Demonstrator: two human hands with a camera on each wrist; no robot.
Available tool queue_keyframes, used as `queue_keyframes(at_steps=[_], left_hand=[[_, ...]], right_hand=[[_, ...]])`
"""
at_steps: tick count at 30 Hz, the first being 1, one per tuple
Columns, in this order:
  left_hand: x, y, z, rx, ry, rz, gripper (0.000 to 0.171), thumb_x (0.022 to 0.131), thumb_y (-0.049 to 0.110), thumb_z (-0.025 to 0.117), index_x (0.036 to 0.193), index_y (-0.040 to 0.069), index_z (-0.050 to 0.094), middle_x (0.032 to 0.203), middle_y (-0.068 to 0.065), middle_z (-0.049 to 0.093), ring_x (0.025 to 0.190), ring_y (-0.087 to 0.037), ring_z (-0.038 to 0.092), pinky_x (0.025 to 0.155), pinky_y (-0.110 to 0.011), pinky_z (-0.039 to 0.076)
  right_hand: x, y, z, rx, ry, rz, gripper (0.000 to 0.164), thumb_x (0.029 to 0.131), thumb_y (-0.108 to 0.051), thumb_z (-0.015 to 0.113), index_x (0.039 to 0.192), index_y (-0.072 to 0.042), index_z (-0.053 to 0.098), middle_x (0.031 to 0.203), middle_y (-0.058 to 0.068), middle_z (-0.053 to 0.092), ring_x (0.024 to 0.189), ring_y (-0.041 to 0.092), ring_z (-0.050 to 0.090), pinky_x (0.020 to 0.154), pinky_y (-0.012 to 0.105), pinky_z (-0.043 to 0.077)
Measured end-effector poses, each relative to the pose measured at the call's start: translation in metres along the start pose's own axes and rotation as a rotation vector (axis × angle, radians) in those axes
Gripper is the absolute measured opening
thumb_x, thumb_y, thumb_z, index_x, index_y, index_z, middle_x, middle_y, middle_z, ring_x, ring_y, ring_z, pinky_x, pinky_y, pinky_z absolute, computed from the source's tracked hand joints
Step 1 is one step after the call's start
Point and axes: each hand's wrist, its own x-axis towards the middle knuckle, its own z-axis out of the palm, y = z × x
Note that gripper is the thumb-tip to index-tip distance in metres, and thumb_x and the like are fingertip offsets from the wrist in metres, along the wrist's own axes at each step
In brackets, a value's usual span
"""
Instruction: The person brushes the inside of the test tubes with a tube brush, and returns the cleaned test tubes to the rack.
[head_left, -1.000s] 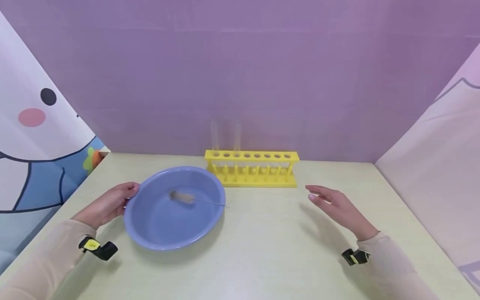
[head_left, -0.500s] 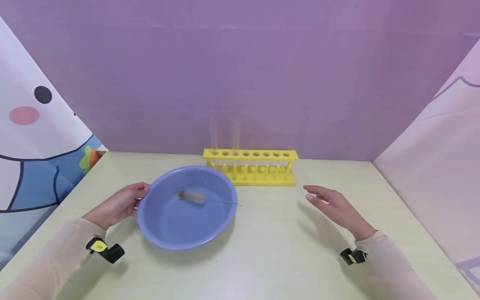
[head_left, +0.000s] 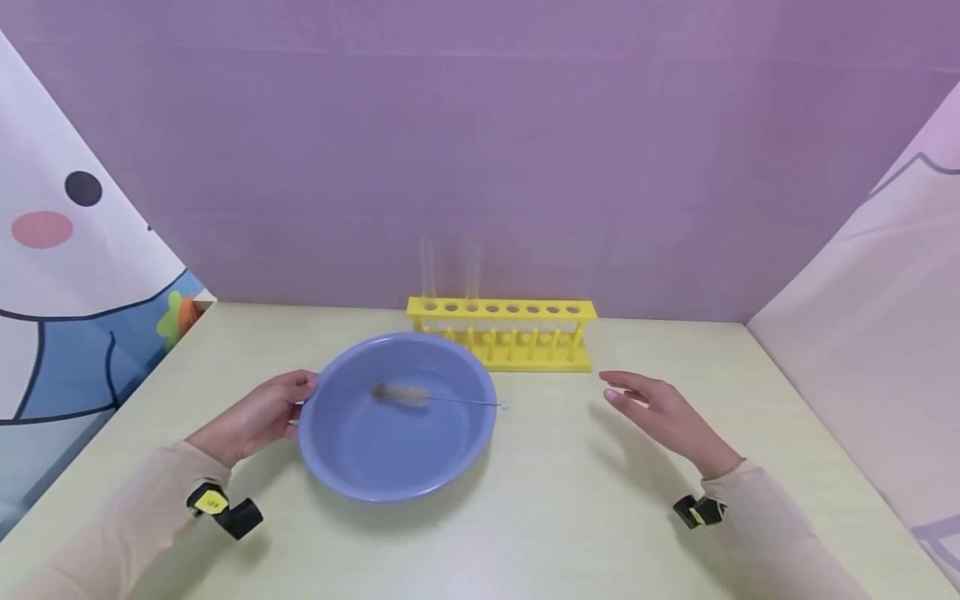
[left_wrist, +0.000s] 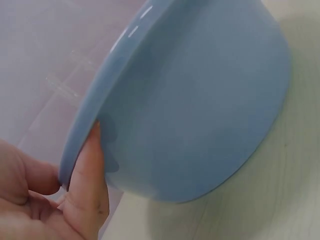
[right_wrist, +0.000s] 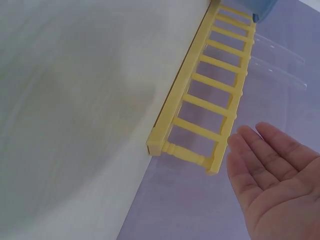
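My left hand (head_left: 262,414) pinches the left rim of a blue plastic basin (head_left: 397,450), thumb on top and fingers underneath. Seen from the left wrist, the basin (left_wrist: 200,105) tilts over the pale tabletop. Inside it lies a test tube brush (head_left: 405,396), bristles to the left, its thin wire handle reaching past the right rim. Behind the basin stands a yellow test tube rack (head_left: 540,354) with two clear test tubes (head_left: 472,271) in its left part. My right hand (head_left: 663,417) hovers over the table right of the rack, fingers extended and holding nothing.
A purple backdrop (head_left: 480,150) rises along the table's far edge. Patterned cloth (head_left: 90,275) hangs on the left and a pale cloth (head_left: 885,333) on the right. The basin's far rim overlaps the rack's lower left part in the head view.
My left hand has moved right, carrying the basin with the brush in it toward the middle of the table. My right hand has shifted slightly left.
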Motion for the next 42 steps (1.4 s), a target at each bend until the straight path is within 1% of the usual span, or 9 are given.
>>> queue_keyframes(at_steps=[6, 13, 16, 21, 30, 34, 37, 40, 42], left_hand=[[0.001, 0.001, 0.009, -0.016, -0.016, 0.007, 0.025, 0.104, 0.026, 0.033, 0.109, 0.005, 0.045, 0.088, 0.0, 0.055, 0.074, -0.01, 0.06, 0.062, -0.027, 0.054], [0.006, 0.001, 0.021, -0.049, -0.034, 0.013, 0.022, 0.104, 0.023, 0.032, 0.109, 0.005, 0.044, 0.088, 0.0, 0.054, 0.074, -0.01, 0.059, 0.061, -0.026, 0.053], [0.008, 0.002, 0.026, -0.056, -0.046, 0.016, 0.022, 0.104, 0.022, 0.032, 0.109, 0.004, 0.043, 0.087, 0.0, 0.054, 0.073, -0.01, 0.059, 0.062, -0.027, 0.054], [0.011, 0.001, 0.034, -0.068, -0.068, 0.022, 0.021, 0.104, 0.022, 0.032, 0.108, 0.004, 0.043, 0.087, 0.0, 0.054, 0.073, -0.01, 0.059, 0.063, -0.027, 0.054], [0.015, 0.0, 0.046, -0.1, -0.103, 0.029, 0.02, 0.104, 0.019, 0.031, 0.108, 0.002, 0.042, 0.088, -0.002, 0.052, 0.074, -0.011, 0.058, 0.061, -0.027, 0.054], [0.017, 0.0, 0.05, -0.116, -0.111, 0.025, 0.02, 0.104, 0.019, 0.03, 0.108, 0.003, 0.042, 0.086, -0.001, 0.05, 0.074, -0.01, 0.057, 0.063, -0.027, 0.055], [0.018, 0.0, 0.053, -0.126, -0.115, 0.03, 0.021, 0.104, 0.019, 0.031, 0.108, 0.003, 0.042, 0.085, 0.0, 0.049, 0.074, -0.01, 0.057, 0.063, -0.027, 0.055], [0.02, 0.0, 0.058, -0.135, -0.112, 0.031, 0.022, 0.104, 0.02, 0.031, 0.11, 0.001, 0.041, 0.086, -0.001, 0.049, 0.075, -0.01, 0.056, 0.063, -0.027, 0.055], [0.021, 0.0, 0.061, -0.139, -0.113, 0.033, 0.023, 0.104, 0.02, 0.032, 0.111, 0.0, 0.041, 0.087, -0.001, 0.048, 0.075, -0.01, 0.056, 0.062, -0.026, 0.055]], right_hand=[[0.0, -0.006, 0.001, 0.011, -0.013, -0.024, 0.042, 0.097, -0.028, 0.052, 0.13, -0.002, 0.054, 0.128, 0.017, 0.057, 0.111, 0.034, 0.058, 0.091, 0.05, 0.046], [0.001, -0.009, 0.005, 0.024, -0.015, -0.028, 0.029, 0.097, -0.025, 0.053, 0.114, -0.004, 0.063, 0.113, 0.011, 0.065, 0.105, 0.027, 0.06, 0.088, 0.045, 0.048], [0.002, -0.011, 0.008, 0.037, -0.023, -0.02, 0.029, 0.096, -0.026, 0.054, 0.114, -0.005, 0.063, 0.112, 0.01, 0.065, 0.104, 0.025, 0.061, 0.087, 0.042, 0.048], [0.004, -0.015, 0.011, 0.057, -0.026, -0.046, 0.026, 0.095, -0.025, 0.056, 0.112, -0.006, 0.064, 0.11, 0.009, 0.065, 0.103, 0.023, 0.061, 0.086, 0.039, 0.049], [0.009, -0.019, 0.019, 0.069, -0.054, -0.063, 0.022, 0.095, -0.024, 0.057, 0.103, -0.005, 0.064, 0.096, 0.006, 0.066, 0.09, 0.015, 0.061, 0.081, 0.032, 0.05], [0.01, -0.023, 0.021, 0.07, -0.078, -0.083, 0.018, 0.094, -0.024, 0.059, 0.092, -0.007, 0.064, 0.085, 0.005, 0.065, 0.077, 0.011, 0.057, 0.072, 0.026, 0.049], [0.012, -0.026, 0.022, 0.095, -0.093, -0.095, 0.02, 0.093, -0.024, 0.06, 0.084, -0.006, 0.063, 0.076, 0.007, 0.061, 0.067, 0.01, 0.051, 0.062, 0.024, 0.045], [0.013, -0.028, 0.024, 0.114, -0.099, -0.098, 0.021, 0.093, -0.023, 0.06, 0.082, -0.006, 0.062, 0.072, 0.007, 0.058, 0.063, 0.009, 0.047, 0.057, 0.023, 0.042], [0.013, -0.029, 0.025, 0.106, -0.094, -0.1, 0.021, 0.093, -0.024, 0.061, 0.081, -0.006, 0.061, 0.069, 0.004, 0.055, 0.06, 0.009, 0.045, 0.054, 0.022, 0.04]])
